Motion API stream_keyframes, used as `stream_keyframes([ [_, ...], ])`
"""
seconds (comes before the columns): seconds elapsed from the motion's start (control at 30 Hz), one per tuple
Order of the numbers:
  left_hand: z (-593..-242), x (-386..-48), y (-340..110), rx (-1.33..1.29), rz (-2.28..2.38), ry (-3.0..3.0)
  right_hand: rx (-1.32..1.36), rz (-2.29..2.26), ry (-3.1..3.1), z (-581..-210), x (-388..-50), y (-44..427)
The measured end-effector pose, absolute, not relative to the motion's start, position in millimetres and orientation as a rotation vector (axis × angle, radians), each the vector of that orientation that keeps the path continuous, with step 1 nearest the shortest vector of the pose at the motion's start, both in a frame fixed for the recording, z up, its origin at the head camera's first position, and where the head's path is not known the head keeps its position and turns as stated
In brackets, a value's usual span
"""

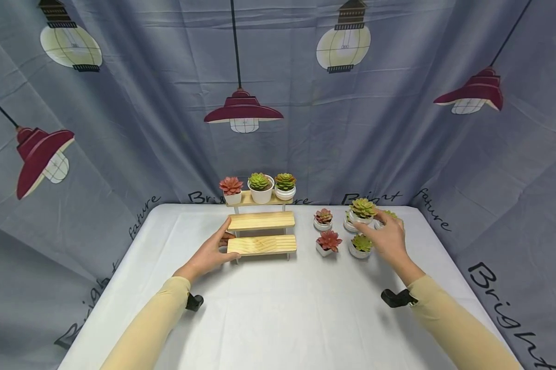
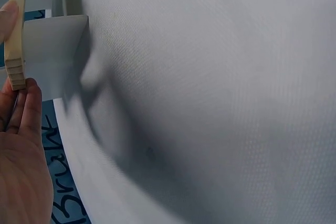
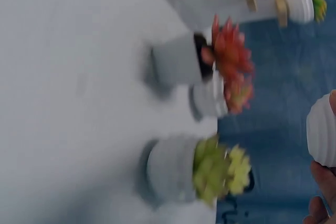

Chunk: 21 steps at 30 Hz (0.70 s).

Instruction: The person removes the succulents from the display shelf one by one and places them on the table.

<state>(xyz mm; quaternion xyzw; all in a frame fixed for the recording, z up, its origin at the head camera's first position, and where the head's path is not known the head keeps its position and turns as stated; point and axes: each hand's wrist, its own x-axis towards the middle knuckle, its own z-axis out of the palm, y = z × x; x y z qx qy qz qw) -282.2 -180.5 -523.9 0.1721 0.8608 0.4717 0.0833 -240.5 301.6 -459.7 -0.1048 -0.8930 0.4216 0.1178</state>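
Observation:
A three-tier wooden plant stand (image 1: 261, 245) stands left of the table's middle, and its top tier bears three potted succulents. My left hand (image 1: 209, 256) holds the left end of its lowest board; the left wrist view shows the thumb and fingers about the board's end (image 2: 17, 74). On the right, my right hand (image 1: 389, 237) grips a green succulent in a white pot (image 1: 362, 213), lifted off the table. In the right wrist view only part of that ribbed white pot (image 3: 321, 132) shows at the edge, with fingers against it.
On the table beneath and beside the right hand stand several more potted succulents: a red one (image 1: 328, 241), a reddish one (image 1: 323, 218) and a green one (image 1: 361, 245) among them. Some behind the hand are partly hidden. A grey printed curtain (image 1: 305, 149) hangs behind the white table.

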Motion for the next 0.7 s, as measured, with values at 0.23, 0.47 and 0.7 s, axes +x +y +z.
stream_keyframes([
  [0.23,-524,-282,-182,0.539,1.416,2.566,-0.428,1.203,-2.601,-469,-231,334],
  [0.47,-524,-282,-183,0.514,1.418,2.563,-0.489,1.188,-2.576,-480,-223,357],
  [0.7,-526,-283,-182,0.53,1.409,2.584,-0.55,1.159,-2.61,-489,-218,374],
])
